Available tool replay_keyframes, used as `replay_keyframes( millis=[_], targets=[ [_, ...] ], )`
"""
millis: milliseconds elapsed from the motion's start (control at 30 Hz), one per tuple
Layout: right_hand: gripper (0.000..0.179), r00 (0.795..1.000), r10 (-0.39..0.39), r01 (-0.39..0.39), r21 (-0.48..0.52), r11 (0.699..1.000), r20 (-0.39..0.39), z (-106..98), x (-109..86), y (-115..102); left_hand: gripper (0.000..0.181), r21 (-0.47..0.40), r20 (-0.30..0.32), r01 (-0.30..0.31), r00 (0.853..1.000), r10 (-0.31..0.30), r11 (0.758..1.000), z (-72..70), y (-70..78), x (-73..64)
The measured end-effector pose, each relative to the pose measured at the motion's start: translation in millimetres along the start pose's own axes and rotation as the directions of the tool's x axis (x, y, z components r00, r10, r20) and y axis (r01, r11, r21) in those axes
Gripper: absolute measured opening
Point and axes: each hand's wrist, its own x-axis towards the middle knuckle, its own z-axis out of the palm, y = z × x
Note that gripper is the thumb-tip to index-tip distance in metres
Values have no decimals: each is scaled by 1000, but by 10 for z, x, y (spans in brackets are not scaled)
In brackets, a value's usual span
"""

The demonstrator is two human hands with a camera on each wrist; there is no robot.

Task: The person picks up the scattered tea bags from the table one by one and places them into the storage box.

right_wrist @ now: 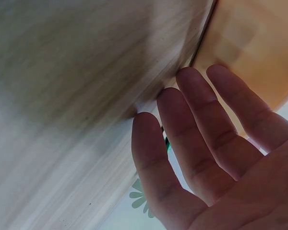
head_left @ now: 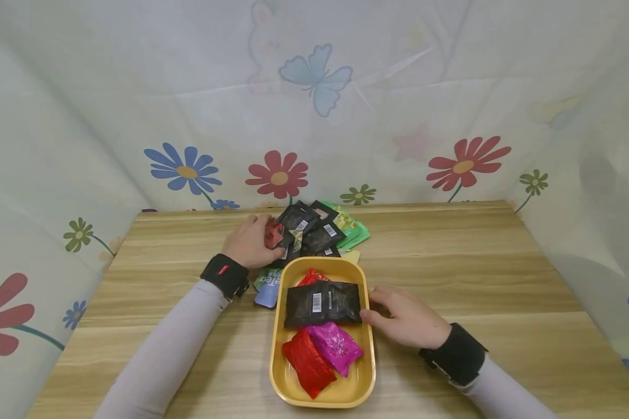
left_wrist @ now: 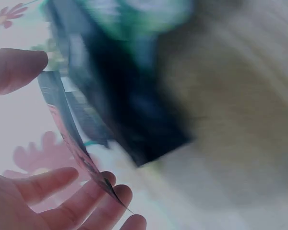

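My left hand (head_left: 251, 241) is at the sachet pile behind the tray, pinching a red-and-black sachet (head_left: 274, 233) between thumb and fingers. The left wrist view shows this thin sachet (left_wrist: 69, 127) edge-on, bridging thumb and fingertips. Close by it lie black sachets (head_left: 322, 235) with barcode labels. My right hand (head_left: 406, 317) rests against the right side of the yellow tray (head_left: 370, 372), its fingers fairly straight along the outer wall in the right wrist view. Inside the tray, black sachets (head_left: 340, 302) lie across the middle, above a red packet (head_left: 309, 364) and a magenta packet (head_left: 336, 347).
Green sachets (head_left: 353, 230) fan out at the pile's right side. A blue sachet (head_left: 267, 297) with "Tea" lettering pokes out left of the tray. Another red packet (head_left: 313, 276) is partly covered at the tray's far end. A flower-printed curtain (head_left: 377, 134) borders the wooden table (head_left: 477, 262).
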Motion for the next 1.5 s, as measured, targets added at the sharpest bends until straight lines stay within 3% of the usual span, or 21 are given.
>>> replay_keyframes(
  millis=[133, 233, 367, 500, 600, 667, 700, 767, 933, 1100, 1300, 1500],
  targets=[
    [43, 1000, 8, -8, 5, 1000, 1, -2, -8, 2, 91, -9, -83, -127, 989, 126, 992, -160, 127, -77],
    [43, 1000, 14, -14, 5, 1000, 2, -2, -15, 3, 91, 6, -136, -236, 963, 235, 972, -298, 298, -190],
    [42, 1000, 16, -16, -1, 1000, 2, -2, -20, 8, 88, 18, -161, -350, 923, 348, 936, -463, 584, -389],
    [42, 1000, 20, -20, 1, 1000, 8, -4, -20, 11, 89, 11, -119, -450, 886, 448, 893, -532, 826, -588],
    [41, 1000, 21, -21, 11, 1000, 14, -4, -19, 13, 101, -18, -15, -521, 853, 521, 853, -520, 925, -710],
    [40, 1000, 17, -18, 14, 1000, 14, -4, -16, 13, 109, -47, 51, -539, 839, 541, 841, -487, 938, -755],
    [39, 1000, 15, -15, 14, 1000, 13, -5, -14, 12, 112, -55, 77, -535, 840, 538, 843, -471, 930, -763],
    [38, 1000, 8, -8, 10, 1000, 9, -1, -11, 9, 113, -48, 87, -509, 855, 511, 859, -439, 877, -745],
    [36, 1000, 4, -4, -1, 1000, 1, 3, -8, 4, 108, -39, 49, -364, 929, 366, 931, -408, 642, -564],
    [37, 1000, 12, -12, 0, 1000, 5, 2, -11, 4, 102, -58, 58, -213, 974, 217, 975, -373, 435, -382],
    [37, 1000, 14, -14, -6, 1000, 5, 6, -10, 4, 98, -38, 70, -73, 995, 75, 997, -244, 278, -245],
    [35, 1000, 16, -16, -8, 1000, 7, 13, -2, 3, 100, 47, 77, 37, 996, -41, 998, -56, 188, -154]
  ],
)
